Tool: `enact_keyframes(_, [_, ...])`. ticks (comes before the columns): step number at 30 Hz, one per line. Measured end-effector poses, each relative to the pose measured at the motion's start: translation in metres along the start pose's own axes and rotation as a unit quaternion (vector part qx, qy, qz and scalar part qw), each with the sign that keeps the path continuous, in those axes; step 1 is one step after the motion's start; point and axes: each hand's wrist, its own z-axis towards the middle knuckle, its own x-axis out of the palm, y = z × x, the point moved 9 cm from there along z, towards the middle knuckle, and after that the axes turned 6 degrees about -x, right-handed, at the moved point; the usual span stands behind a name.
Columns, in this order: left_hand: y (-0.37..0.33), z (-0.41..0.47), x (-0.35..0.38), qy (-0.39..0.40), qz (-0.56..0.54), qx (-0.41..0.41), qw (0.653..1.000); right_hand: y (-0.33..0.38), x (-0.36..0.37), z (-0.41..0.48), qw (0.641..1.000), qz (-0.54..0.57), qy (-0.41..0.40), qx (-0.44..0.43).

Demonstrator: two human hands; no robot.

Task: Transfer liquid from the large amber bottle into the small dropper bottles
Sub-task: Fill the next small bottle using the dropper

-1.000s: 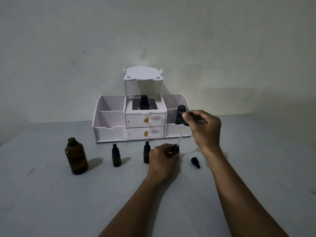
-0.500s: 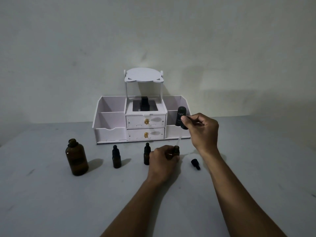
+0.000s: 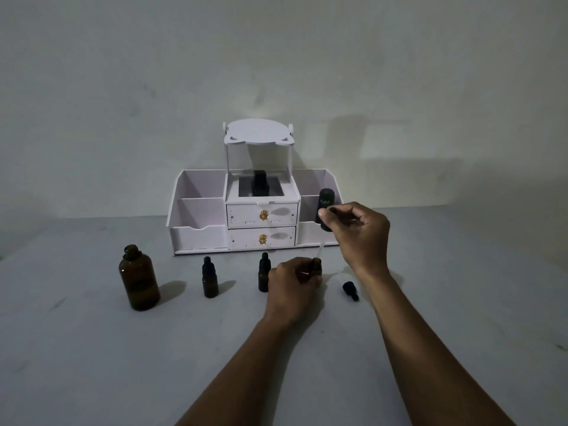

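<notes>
The large amber bottle (image 3: pixel 140 279) stands uncapped at the left of the table. Two small dropper bottles (image 3: pixel 210 281) (image 3: pixel 263 276) stand capped to its right. My left hand (image 3: pixel 292 290) grips a third small bottle (image 3: pixel 316 265), whose mouth is uncovered. Above it, my right hand (image 3: pixel 359 232) pinches the top of a clear pipette (image 3: pixel 321 248). The pipette slants down, and its tip is at the mouth of that bottle. A black dropper cap (image 3: pixel 350 290) lies on the table to the right.
A white desk organizer (image 3: pixel 199 235) with two drawers stands at the back against the wall. A black labelled bottle (image 3: pixel 323 204) sits in its right compartment, just behind my right hand. Another dark bottle (image 3: pixel 259 184) sits in its middle tray.
Both hands stay almost still, the pipette remaining over the small bottle's mouth. Only the view shifts slightly.
</notes>
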Motion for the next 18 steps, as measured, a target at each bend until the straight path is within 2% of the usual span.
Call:
enact_keyframes(8, [-0.009, -0.023, -0.03, -0.02, -0.024, 0.026, 0.999, 0.049, -0.008, 0.006, 0.995, 0.065, -0.058, -0.055])
enact_keyframes(13, [-0.02, -0.05, -0.105, -0.09, -0.065, 0.06, 0.992, 0.087, 0.028, 0.005, 0.988, 0.138, -0.037, -0.066])
enact_keyframes(18, [-0.008, -0.067, -0.212, -0.234, -0.086, 0.094, 0.964, 0.128, 0.082, -0.003, 0.976, 0.205, -0.012, -0.073])
